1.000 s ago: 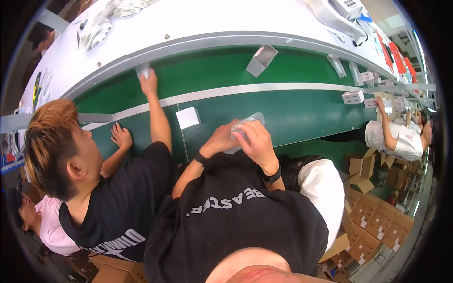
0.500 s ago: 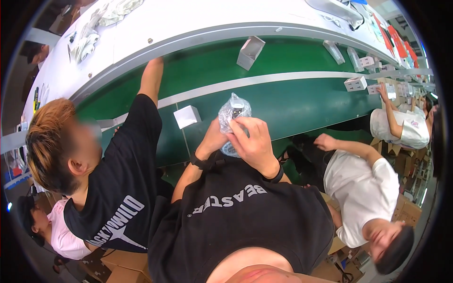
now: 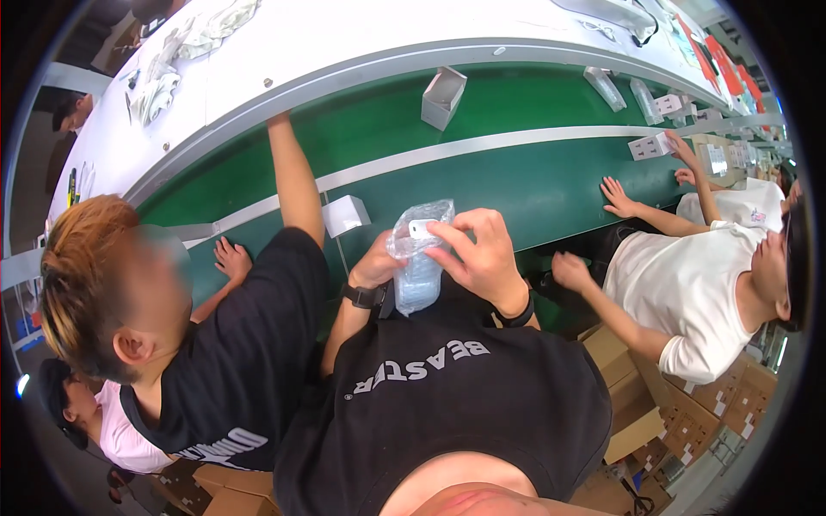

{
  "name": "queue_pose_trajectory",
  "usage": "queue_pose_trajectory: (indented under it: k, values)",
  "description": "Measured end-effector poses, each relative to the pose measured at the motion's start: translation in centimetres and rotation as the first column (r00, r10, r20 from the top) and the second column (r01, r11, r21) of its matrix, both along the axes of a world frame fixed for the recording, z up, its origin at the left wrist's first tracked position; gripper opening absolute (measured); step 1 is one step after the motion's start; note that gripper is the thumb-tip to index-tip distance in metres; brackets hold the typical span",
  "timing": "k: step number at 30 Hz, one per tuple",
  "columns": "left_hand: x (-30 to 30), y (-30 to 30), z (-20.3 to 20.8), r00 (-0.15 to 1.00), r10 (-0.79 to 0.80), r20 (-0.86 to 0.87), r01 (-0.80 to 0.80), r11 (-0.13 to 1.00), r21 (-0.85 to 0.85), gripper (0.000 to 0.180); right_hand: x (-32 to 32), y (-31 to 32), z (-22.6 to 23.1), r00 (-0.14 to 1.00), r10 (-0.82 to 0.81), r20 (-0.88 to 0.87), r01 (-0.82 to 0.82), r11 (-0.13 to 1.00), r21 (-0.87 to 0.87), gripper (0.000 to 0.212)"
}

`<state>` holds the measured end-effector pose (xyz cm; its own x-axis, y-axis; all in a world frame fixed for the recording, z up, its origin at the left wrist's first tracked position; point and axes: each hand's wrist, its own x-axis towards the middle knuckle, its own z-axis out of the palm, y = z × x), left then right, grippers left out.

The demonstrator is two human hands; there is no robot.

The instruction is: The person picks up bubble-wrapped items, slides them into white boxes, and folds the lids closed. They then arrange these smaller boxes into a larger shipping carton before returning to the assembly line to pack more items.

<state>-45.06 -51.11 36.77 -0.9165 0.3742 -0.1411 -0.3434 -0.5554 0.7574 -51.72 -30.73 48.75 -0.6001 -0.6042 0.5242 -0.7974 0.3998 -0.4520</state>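
In front of my chest, my left hand point(image 3: 375, 263) is closed on the side of a clear bubble-wrap bag point(image 3: 416, 284). The bag hangs upright, with its crinkled top spread toward the bench and something pale blue-white showing through its lower part. A small white block point(image 3: 421, 229) with rounded edges and a dark spot sits at the bag's upper part. The thumb and index finger of my right hand point(image 3: 483, 249) are closed on this block. Whether the block is inside or outside the film I cannot tell.
A white box point(image 3: 346, 215) stands on the green bench left of the bag. An open white carton point(image 3: 443, 99) lies on the far green strip, past a pale rail point(image 3: 447, 149). Co-workers sit close on both sides; one's arm point(image 3: 297, 185) reaches across at left. Cardboard boxes point(image 3: 632, 396) stand at right.
The bag has come lower and straighter, showing more of its length. My right hand has shifted slightly right. The left co-worker's arm moved right, and the right co-worker's hand now reaches over the bench.
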Motion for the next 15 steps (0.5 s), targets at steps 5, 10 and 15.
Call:
queue_pose_trajectory:
  k: [5,10,15]
  values:
    - [0.6,2.8,1.3,0.991,0.100,0.087,-0.117,0.968,0.221,0.080,-0.3,0.5,-0.7,0.998,0.026,-0.052,-0.032,0.992,-0.122,0.038]
    - [1.0,4.9,0.3,0.957,0.187,0.222,-0.260,0.894,0.365,0.063,1.2,0.6,-1.7,0.993,0.101,-0.062,-0.109,0.982,-0.155,0.035]
    - [0.7,4.4,-0.8,0.994,-0.100,0.046,0.039,0.711,0.702,0.064,2.0,0.1,-0.8,0.997,0.071,-0.029,-0.076,0.979,-0.192,0.033]
